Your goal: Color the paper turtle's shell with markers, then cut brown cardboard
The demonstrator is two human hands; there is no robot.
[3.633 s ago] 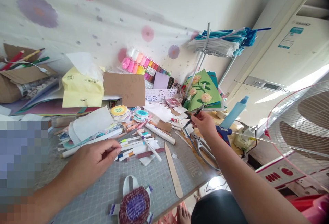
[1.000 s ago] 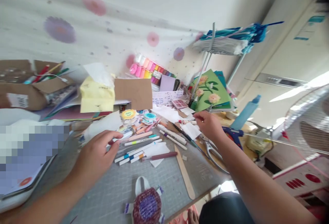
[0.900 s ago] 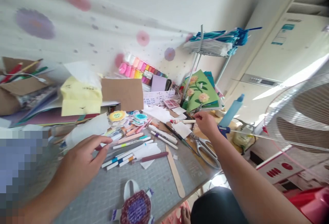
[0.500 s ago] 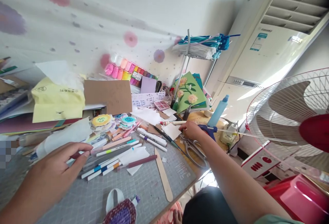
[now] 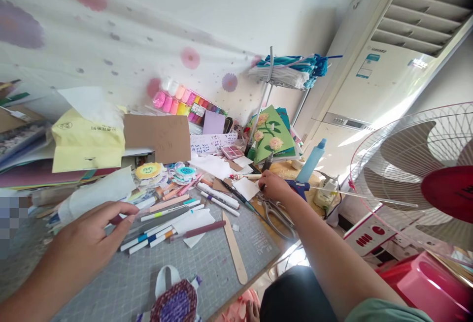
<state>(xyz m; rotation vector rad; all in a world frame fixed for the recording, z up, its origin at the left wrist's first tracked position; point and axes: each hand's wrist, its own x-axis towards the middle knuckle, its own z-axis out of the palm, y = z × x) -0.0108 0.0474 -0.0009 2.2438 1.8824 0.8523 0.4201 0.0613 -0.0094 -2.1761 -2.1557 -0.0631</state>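
My left hand (image 5: pixel 98 231) hovers over the left side of the grey cutting mat (image 5: pixel 229 268), thumb and forefinger curved with a small gap between them. Several markers (image 5: pixel 218 196) lie in a loose pile just right of its fingertips, some partly under white paper scraps (image 5: pixel 195 221). At the mat's far right edge, my right hand (image 5: pixel 275 185) is lowered with its fingers curled together; what they grip, if anything, is hidden. Right beside it are metal scissors (image 5: pixel 275 218) and a blue glue gun (image 5: pixel 298 186). A wooden craft stick (image 5: pixel 234 250) rests near the front edge.
A purple knitted piece (image 5: pixel 175 302) lies at the front. Behind are brown cardboard (image 5: pixel 157 137), a yellow tissue pack (image 5: pixel 88 140), a clay set (image 5: pixel 185 103) and a green flower picture (image 5: pixel 271 135). A light-blue bottle (image 5: pixel 312 161) and a fan (image 5: pixel 417 179) stand right.
The view has shifted slightly. Both hands stay in nearly the same places over the table, and the things on it look unmoved.
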